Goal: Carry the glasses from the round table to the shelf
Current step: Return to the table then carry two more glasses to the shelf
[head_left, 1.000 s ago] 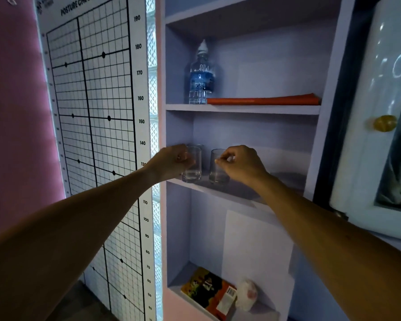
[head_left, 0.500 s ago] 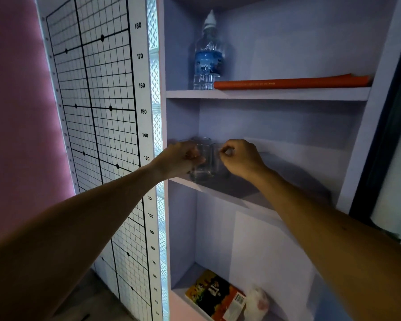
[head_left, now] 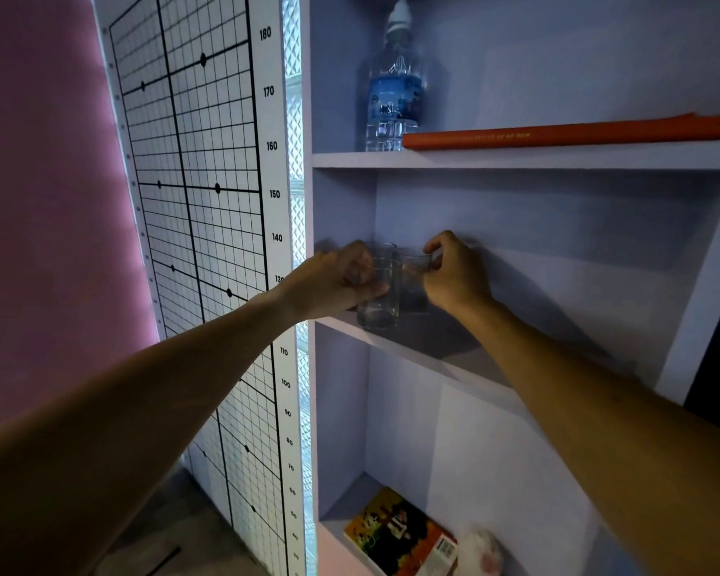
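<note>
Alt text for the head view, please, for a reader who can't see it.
Two hands each hold a clear glass on the middle shelf: left hand on the left glass, right hand on the right glass. A water bottle stands on the shelf above.

A white grid wall chart (head_left: pixel 208 243) left of the hands carries a height scale in black numbers, 180 down to 70 in tens. The water bottle (head_left: pixel 395 89) label above the hands is too blurred to read.

Lilac shelf (head_left: pixel 466 365), two clear glasses (head_left: pixel 378 303) standing touching near its left end
</note>
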Demonstrator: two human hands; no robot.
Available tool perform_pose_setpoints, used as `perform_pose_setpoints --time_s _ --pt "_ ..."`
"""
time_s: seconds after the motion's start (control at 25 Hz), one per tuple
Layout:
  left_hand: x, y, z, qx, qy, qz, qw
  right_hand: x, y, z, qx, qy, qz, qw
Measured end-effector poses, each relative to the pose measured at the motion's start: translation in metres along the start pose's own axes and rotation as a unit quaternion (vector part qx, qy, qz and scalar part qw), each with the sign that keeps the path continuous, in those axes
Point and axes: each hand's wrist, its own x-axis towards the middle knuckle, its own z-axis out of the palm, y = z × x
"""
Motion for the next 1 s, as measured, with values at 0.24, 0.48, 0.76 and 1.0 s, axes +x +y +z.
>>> perform_pose_setpoints --time_s 0.24,0.48,0.76,1.0 --pt "-0.002 -0.001 0.001 0.038 0.020 -0.001 0.999 0.000 -0.001 0.003 0.000 0.008 -0.005 1.000" --pt "-0.005 -0.003 0.003 0.050 0.037 -0.016 0.998 0.003 -0.007 0.003 -0.017 -0.013 -0.007 1.000" --pt "-0.012 -0.013 0.011 0.029 0.061 -0.042 0.997 -0.010 -0.006 -0.001 0.095 -0.051 -0.039 0.993" --pt "-0.004 -0.003 0.017 -0.009 0.085 -0.099 0.991 -0.013 -0.005 0.000 0.100 -0.090 -0.035 0.990"
